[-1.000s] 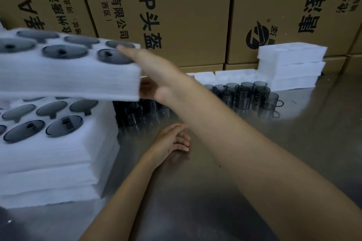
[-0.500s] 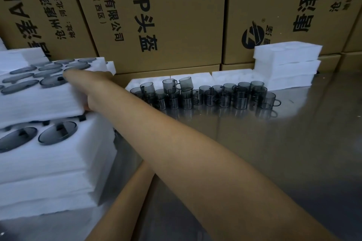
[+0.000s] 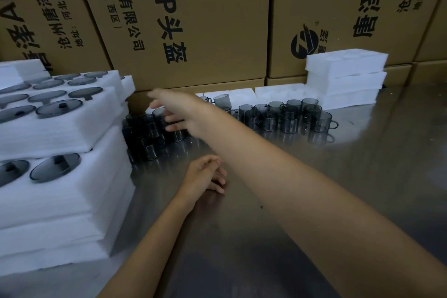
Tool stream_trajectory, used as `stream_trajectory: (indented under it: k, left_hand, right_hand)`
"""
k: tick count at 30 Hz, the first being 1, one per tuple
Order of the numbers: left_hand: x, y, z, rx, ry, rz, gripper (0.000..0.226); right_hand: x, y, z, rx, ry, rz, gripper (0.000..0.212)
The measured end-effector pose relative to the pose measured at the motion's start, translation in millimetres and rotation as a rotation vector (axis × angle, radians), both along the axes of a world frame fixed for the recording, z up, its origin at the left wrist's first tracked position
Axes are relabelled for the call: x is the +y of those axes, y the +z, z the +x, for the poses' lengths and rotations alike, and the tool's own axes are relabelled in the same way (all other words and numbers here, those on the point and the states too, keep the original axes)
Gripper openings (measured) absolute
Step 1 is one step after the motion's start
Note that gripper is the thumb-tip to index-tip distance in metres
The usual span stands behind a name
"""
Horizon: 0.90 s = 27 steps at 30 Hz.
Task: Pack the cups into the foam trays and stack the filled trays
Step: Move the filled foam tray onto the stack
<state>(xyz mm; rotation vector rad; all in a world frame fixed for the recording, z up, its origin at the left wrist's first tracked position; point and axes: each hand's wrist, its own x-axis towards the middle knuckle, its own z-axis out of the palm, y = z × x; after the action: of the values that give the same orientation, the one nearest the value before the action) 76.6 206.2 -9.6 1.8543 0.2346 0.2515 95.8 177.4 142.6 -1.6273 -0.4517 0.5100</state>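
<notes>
White foam trays point(image 3: 60, 128) sit stacked at the left of the steel table point(image 3: 362, 176), their pockets filled with dark cups seated rim-down. The top tray sits askew on the one below, overhanging it toward the loose cups point(image 3: 278, 116), which stand crowded in a row along the cartons point(image 3: 193, 19), some doubled up on each other. Empty trays point(image 3: 346, 77) are piled at the far right, well apart from the filled pile.

The right hand point(image 3: 174, 111) hangs above the left end of the row, fingers spread and loosely extended, gripping nothing. The left hand point(image 3: 205, 174) rests on the table with fingers relaxed, also holding nothing.

The likeliest trouble is a sweep: the right forearm crosses low over the cluster, and a careless turn could knock the tightly packed cups into one another and topple the doubled ones. The skewed top tray is a second risk; a nudge to its overhanging corner may slide it off the stack. Motion blur hides exactly where the fingertips are.
</notes>
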Motion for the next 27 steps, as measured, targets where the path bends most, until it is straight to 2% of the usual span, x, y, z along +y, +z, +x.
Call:
stream_trajectory:
  k: [4, 7, 9, 11, 13, 14, 15, 16, 18, 21, 24, 27]
  left_hand:
    - [-12.3, -9.7, 15.4, -0.009, -0.021, 0.036, 0.021]
    - [-33.8, -12.3, 39.2, 0.025, -0.126, 0.172, 0.020]
    - [-53.2, -13.4, 63.1, 0.022, -0.164, 0.253, 0.018]
    - [-70.0, -16.9, 89.0, -0.020, -0.175, 0.436, 0.019]
    - [-82.8, -20.9, 110.9, -0.014, -0.196, 0.662, 0.023]
    - [-87.7, -22.9, 119.7, -0.005, -0.195, 0.767, 0.025]
    - [-91.5, -23.9, 126.5, 0.001, -0.178, 0.856, 0.026]
    - [-95.3, -24.9, 132.8, -0.009, -0.145, 0.925, 0.025]
    - [-99.8, -26.1, 144.9, -0.038, -0.056, 1.022, 0.024]
    - [-97.5, -28.4, 162.5, -0.054, 0.014, 1.042, 0.018]
    - [-94.6, -33.2, 174.3, -0.084, 0.039, 1.040, 0.014]
    - [-95.4, -37.8, 183.6, -0.088, 0.047, 1.039, 0.008]
  right_hand:
    - [-54.9, -33.1, 46.2, 0.016, -0.200, -0.073, 0.033]
    - [-97.2, -56.1, 82.8, 0.000, -0.371, -0.152, 0.027]
    - [-123.6, -62.3, 106.1, -0.023, -0.465, -0.201, 0.015]
    - [-149.3, -62.6, 128.8, -0.098, -0.540, -0.284, 0.005]
    - [-175.2, -60.7, 154.1, -0.188, -0.601, -0.383, 0.007]
    - [-187.3, -59.5, 168.8, -0.225, -0.631, -0.422, 0.012]
    - [-200.3, -57.4, 184.3, -0.269, -0.667, -0.456, 0.025]
    - [-213.0, -54.7, 199.3, -0.290, -0.718, -0.476, 0.039]
    - [-236.4, -48.8, 228.0, -0.294, -0.838, -0.464, 0.053]
    - [-260.2, -42.1, 271.7, -0.359, -0.872, -0.485, 0.065]
    - [-276.7, -35.5, 312.6, -0.472, -0.817, -0.681, 0.072]
    - [-291.2, -35.1, 348.4, -0.471, -0.732, -0.930, 0.072]
